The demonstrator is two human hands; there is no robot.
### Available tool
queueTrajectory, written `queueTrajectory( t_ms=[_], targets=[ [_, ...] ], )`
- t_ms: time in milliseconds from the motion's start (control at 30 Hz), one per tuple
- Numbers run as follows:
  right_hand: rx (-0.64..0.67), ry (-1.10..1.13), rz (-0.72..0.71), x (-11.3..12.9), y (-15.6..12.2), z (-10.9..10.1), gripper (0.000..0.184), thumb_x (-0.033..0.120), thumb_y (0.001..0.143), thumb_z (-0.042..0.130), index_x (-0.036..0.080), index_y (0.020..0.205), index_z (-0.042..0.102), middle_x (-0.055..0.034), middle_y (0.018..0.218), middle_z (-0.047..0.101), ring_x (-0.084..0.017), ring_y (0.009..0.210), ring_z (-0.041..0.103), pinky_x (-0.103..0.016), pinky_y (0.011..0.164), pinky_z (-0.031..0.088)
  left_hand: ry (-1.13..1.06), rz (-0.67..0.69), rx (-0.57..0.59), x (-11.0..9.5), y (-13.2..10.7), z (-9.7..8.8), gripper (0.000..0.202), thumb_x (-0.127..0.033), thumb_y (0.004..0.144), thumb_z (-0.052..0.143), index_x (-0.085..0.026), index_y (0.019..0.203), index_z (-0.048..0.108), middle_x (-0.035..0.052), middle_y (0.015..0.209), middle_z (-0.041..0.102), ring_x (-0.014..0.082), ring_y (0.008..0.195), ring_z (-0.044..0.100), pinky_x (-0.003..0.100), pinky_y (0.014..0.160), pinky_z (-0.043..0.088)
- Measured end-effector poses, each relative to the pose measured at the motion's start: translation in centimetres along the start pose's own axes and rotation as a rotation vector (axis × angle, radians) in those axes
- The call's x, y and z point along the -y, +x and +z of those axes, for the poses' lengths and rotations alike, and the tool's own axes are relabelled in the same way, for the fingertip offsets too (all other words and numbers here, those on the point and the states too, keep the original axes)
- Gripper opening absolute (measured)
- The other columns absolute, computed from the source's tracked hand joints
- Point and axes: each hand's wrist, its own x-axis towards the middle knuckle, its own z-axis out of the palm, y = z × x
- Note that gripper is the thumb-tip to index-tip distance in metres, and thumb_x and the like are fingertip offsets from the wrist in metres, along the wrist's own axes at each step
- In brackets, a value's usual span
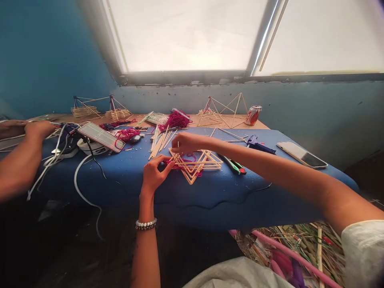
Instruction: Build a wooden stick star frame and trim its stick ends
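A person, seen from their own head, works at a table point(120, 180) covered in dark blue, their arms reaching in from the bottom and right edges. In the middle of its near part lies the stick frame point(207, 163), a star-like lattice of thin pale sticks in overlapping triangles. Its far left corner is partly hidden by the hands, so how the sticks join there cannot be made out.

The left hand point(154, 171), with two beaded bracelets point(146, 224) at the wrist, pinches that corner between thumb and fingers. The right hand point(188, 143) bends over the same corner, fingers curled inward; whether they grasp a stick or a strand cannot be told, since the tips are hidden. Magenta yarn point(187, 160) shows through the lattice, its ends lost among the sticks.

Just beyond lie loose sticks point(162, 143), partly covered by the right hand. The right forearm crosses in front of a green-and-black hand tool point(235, 166), hiding part of it (it looks like pliers or cutters). Farther right are a dark blue glue gun point(259, 145) and a phone point(301, 155).

At the left edge, another person's arms are cut off, and what their hands point(39, 129) hold is unclear. The floor at lower left sinks into shadow.
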Motion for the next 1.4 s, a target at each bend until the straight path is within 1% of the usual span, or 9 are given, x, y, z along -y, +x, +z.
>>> queueTrajectory(
  t_ms=[233, 333, 433, 533, 767, 933, 1000, 1167, 1400],
  targets=[
    [0.026, -0.032, -0.017, 1.1, 0.0, -1.1, 0.027, 0.042, 0.1, 0.067, 0.014, 0.101, 0.069, -0.0015, 0.093, 0.07, -0.013, 0.076, 0.065, -0.029, 0.069, 0.057, -0.039, 0.0, -0.018, 0.6, 0.0, 0.2, 0.027, -0.048, 0.095, 0.066, -0.023, 0.1, 0.076, 0.0034, 0.097, 0.076, 0.0216, 0.089, 0.071, 0.032, 0.082, 0.049],
    [-0.01, -0.056, -0.074, 1.4, 0.6, -0.9, 0.022, 0.033, 0.093, 0.072, 0.013, 0.085, 0.069, -0.0005, 0.078, 0.065, -0.011, 0.065, 0.054, -0.025, 0.059, 0.043, -0.044, -0.002, -0.018, 0.6, 0.0, 0.2, 0.027, -0.047, 0.096, 0.067, -0.022, 0.099, 0.075, 0.0031, 0.094, 0.075, 0.0211, 0.088, 0.07, 0.032, 0.081, 0.048],
    [-0.045, -0.054, -0.126, 1.4, 1.1, -0.6, 0.012, 0.018, 0.082, 0.073, 0.009, 0.075, 0.07, -0.004, 0.068, 0.063, -0.01, 0.061, 0.041, -0.029, 0.056, 0.026, -0.04, -0.006, -0.024, 0.4, 0.0, 0.3, 0.026, -0.047, 0.095, 0.068, -0.022, 0.098, 0.075, 0.0026, 0.091, 0.073, 0.02, 0.084, 0.068, 0.031, 0.079, 0.047],
    [-0.058, -0.032, -0.156, 1.5, 1.4, -0.3, 0.005, 0.011, 0.076, 0.07, 0.007, 0.075, 0.072, -0.0055, 0.064, 0.063, -0.011, 0.062, 0.036, -0.032, 0.058, 0.021, -0.037, -0.006, -0.016, 0.4, 0.0, 0.3, 0.026, -0.046, 0.096, 0.067, -0.022, 0.099, 0.074, 0.0023, 0.091, 0.073, 0.0195, 0.084, 0.067, 0.031, 0.079, 0.047],
    [0.0, 0.136, -0.133, 0.7, 1.3, -0.6, 0.015, 0.013, 0.082, 0.069, 0.009, 0.067, 0.069, -0.0013, 0.059, 0.058, -0.009, 0.059, 0.038, -0.029, 0.058, 0.026, -0.036, -0.003, -0.006, 0.6, 0.0, 0.2, 0.027, -0.046, 0.097, 0.067, -0.021, 0.1, 0.075, 0.003, 0.092, 0.073, 0.0199, 0.086, 0.068, 0.031, 0.081, 0.048],
    [0.24, 0.399, -0.146, -1.7, 1.4, -1.4, 0.013, 0.024, 0.096, 0.068, 0.014, 0.102, 0.073, 0.0008, 0.081, 0.07, -0.009, 0.064, 0.06, -0.024, 0.062, 0.05, -0.044, -0.009, -0.002, 0.6, -0.1, 0.3, 0.027, -0.046, 0.097, 0.066, -0.021, 0.103, 0.076, 0.0039, 0.096, 0.074, 0.0203, 0.089, 0.069, 0.031, 0.081, 0.048],
    [0.32, 0.468, -0.142, -2.3, 1.7, -1.6, 0.017, 0.023, 0.096, 0.068, 0.014, 0.109, 0.075, -0.0003, 0.085, 0.073, -0.01, 0.066, 0.064, -0.025, 0.065, 0.054, -0.046, -0.01, 0.0, 0.6, -0.1, 0.3, 0.027, -0.045, 0.097, 0.067, -0.021, 0.102, 0.076, 0.0038, 0.096, 0.074, 0.0203, 0.09, 0.069, 0.031, 0.082, 0.048],
    [0.369, 0.502, -0.127, -2.1, 2.4, -1.8, 0.027, 0.005, 0.09, 0.063, 0.013, 0.11, 0.079, -0.0004, 0.076, 0.073, -0.01, 0.064, 0.064, -0.026, 0.066, 0.052, -0.054, -0.009, 0.004, 0.5, 0.0, 0.3, 0.026, -0.045, 0.097, 0.067, -0.02, 0.101, 0.075, 0.004, 0.095, 0.074, 0.02, 0.088, 0.067, 0.032, 0.081, 0.048],
    [0.324, 0.396, -0.215, -2.1, 2.7, -1.7, 0.024, -0.002, 0.087, 0.062, 0.015, 0.094, 0.079, 0.0007, 0.075, 0.071, -0.01, 0.066, 0.062, -0.025, 0.065, 0.046, -0.064, -0.007, 0.01, 0.6, -0.1, 0.3, 0.027, -0.045, 0.098, 0.066, -0.02, 0.102, 0.075, 0.0048, 0.095, 0.073, 0.0201, 0.088, 0.067, 0.032, 0.081, 0.048]
  ],
)
